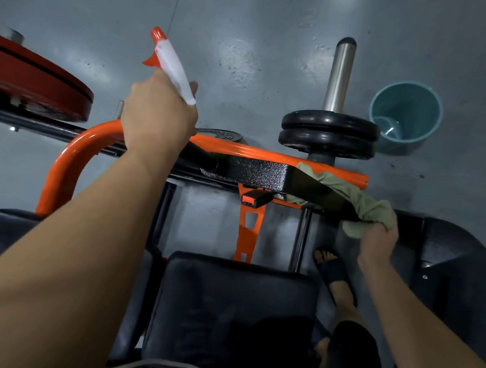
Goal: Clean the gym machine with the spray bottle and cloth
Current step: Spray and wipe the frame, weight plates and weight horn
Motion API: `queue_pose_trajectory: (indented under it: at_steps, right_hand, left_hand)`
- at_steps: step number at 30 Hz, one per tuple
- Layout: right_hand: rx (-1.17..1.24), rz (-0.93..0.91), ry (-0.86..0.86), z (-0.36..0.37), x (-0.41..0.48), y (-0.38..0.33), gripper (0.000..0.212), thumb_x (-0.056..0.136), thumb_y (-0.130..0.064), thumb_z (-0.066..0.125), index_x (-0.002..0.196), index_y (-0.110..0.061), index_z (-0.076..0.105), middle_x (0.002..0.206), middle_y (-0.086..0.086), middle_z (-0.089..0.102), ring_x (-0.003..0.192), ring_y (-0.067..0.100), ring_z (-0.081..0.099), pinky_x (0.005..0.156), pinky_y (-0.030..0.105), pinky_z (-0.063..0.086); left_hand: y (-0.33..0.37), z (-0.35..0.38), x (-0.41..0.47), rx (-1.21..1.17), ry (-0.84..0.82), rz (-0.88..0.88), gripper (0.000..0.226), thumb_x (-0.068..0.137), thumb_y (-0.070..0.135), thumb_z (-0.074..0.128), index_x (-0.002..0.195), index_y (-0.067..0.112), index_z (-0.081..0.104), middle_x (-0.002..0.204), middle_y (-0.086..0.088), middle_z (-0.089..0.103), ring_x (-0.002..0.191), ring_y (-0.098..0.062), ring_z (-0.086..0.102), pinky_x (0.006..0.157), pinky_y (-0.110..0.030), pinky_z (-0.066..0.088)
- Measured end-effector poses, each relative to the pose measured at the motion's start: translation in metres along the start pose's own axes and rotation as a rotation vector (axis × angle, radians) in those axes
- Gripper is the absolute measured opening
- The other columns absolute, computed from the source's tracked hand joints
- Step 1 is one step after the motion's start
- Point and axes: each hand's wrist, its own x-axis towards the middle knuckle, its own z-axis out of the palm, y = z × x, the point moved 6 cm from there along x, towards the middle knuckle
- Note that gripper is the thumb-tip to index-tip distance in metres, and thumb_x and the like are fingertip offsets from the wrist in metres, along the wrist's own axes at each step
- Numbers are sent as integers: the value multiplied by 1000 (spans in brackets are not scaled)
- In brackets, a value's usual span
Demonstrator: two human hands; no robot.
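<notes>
The left hand (159, 112) covers the body of the bottle (173, 65), so only its white-and-orange head shows, and it hides a stretch of the orange bar (263, 154) at mid frame. The red plate (37, 78) at upper left is cut by the edge. The cloth (365, 202) lies partly behind the black arm (267, 173) and inside the right hand (378, 240); lettering on the small plate (220, 135) is too small to read.
</notes>
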Motion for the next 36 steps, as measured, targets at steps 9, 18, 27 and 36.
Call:
queue_pose_trajectory:
  at_steps: [9, 18, 27, 36]
  right_hand:
    - [-193, -285, -423, 112, -65, -69, 51, 75, -7, 44, 120, -6, 69, 119, 4, 70, 114, 10, 64, 102, 25, 48]
    - [-38, -447, -482, 116, -94, -100, 20, 76, -4, 41, 85, 9, 53, 76, 6, 52, 70, 14, 49, 65, 23, 42]
    - [-322, -583, -632, 111, -98, -88, 55, 73, 5, 73, 124, 2, 52, 101, 11, 51, 92, 11, 56, 83, 15, 47]
    - [-745, -448, -561, 86, -19, -12, 79, 85, -5, 76, 153, -3, 35, 152, 12, 25, 135, 11, 31, 111, 9, 18]
  left_hand:
    - [2, -2, -1, -1, 10, -3, 44, 98, 54, 52, 99, 11, 57, 85, -12, 73, 78, -33, 70, 74, -42, 57]
    - [0, 1, 0, -16, -9, 8, 45, 95, 59, 46, 97, 15, 56, 76, -8, 73, 79, -29, 73, 77, -47, 60]
    - [1, -2, -3, -6, -18, -44, 47, 99, 56, 51, 112, 11, 58, 94, -13, 74, 91, -35, 72, 80, -45, 59]
    - [2, 0, -3, -11, 0, -48, 47, 98, 56, 52, 106, 10, 59, 91, -15, 73, 87, -38, 71, 80, -49, 60]
